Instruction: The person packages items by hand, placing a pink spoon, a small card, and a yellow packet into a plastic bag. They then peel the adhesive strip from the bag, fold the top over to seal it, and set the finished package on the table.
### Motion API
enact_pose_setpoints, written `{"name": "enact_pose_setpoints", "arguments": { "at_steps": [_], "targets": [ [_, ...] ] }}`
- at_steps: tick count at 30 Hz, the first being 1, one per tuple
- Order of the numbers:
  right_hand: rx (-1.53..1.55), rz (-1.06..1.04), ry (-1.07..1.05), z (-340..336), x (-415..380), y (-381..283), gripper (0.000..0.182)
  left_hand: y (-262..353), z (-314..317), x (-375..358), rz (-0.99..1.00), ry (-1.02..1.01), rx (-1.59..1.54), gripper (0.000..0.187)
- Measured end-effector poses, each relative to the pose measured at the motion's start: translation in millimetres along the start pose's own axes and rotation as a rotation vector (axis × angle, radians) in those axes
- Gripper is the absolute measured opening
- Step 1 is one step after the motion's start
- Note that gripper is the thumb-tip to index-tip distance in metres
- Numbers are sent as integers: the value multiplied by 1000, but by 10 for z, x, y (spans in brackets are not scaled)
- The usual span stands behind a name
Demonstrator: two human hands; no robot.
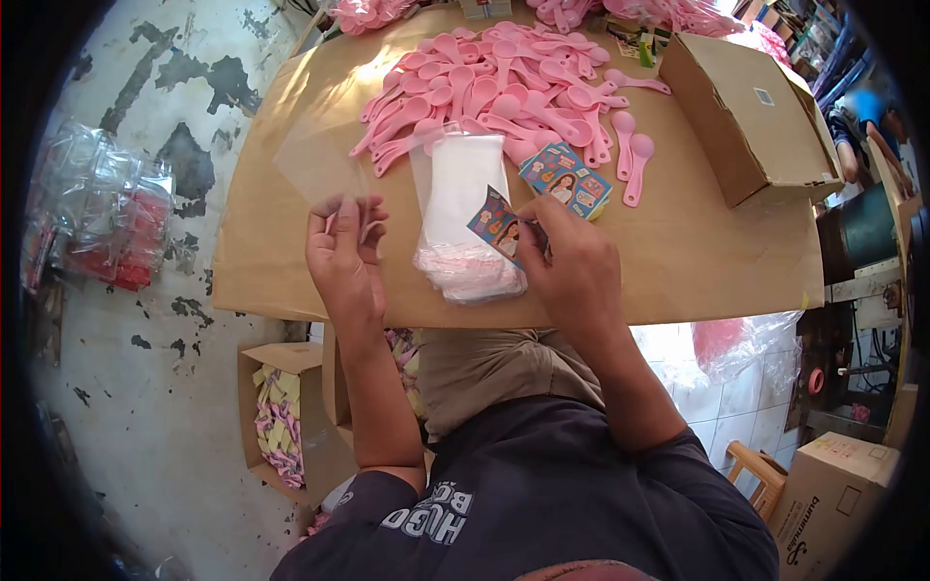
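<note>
Pinched in my left hand (pixel 346 242) is a clear plastic bag (pixel 314 161), which sticks up above my fingertips over the left part of the table. My right hand (pixel 579 263) grips a small printed card (pixel 495 225) between thumb and fingers. Just behind that hand lies a stack of similar blue printed cards (pixel 565 177). Between my hands rests a pile of clear plastic bags (pixel 463 189), its near end crinkled. A large heap of pink plastic spoons (pixel 481 89) spreads out beyond the bags, with a few spoons apart at its right.
The table (pixel 697 261) is covered in brown cardboard. A cardboard box (pixel 751 121) stands at its back right. Below on the left is an open box (pixel 281 416) of patterned pieces. Plastic packages (pixel 107 208) lie at far left, and a carton (pixel 833 494) stands lower right.
</note>
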State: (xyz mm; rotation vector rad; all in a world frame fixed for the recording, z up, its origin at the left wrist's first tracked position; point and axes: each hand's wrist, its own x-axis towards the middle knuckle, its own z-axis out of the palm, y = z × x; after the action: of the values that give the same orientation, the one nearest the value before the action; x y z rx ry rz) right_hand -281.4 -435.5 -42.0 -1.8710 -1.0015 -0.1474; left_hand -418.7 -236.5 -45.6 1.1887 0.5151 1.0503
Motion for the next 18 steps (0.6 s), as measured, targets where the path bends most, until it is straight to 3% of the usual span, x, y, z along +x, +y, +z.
{"name": "enact_pose_setpoints", "arguments": {
  "at_steps": [2,4,11,14,18],
  "targets": [
    [8,-18,21,-45,15,-13,8,71,57,-19,-65,-46,-90,20],
    [266,121,56,-147,3,-73,9,135,211,-90,-179,-41,-168,19],
    [840,404,-117,-287,-89,-26,13,-27,393,-279,-127,-159,-138,24],
    [973,400,-90,-261,-124,-26,15,-26,581,-362,-78,-112,-210,19],
    [968,387,-28,-289,-166,-64,14,119,735,-417,-177,-174,-347,21]
  ]
}}
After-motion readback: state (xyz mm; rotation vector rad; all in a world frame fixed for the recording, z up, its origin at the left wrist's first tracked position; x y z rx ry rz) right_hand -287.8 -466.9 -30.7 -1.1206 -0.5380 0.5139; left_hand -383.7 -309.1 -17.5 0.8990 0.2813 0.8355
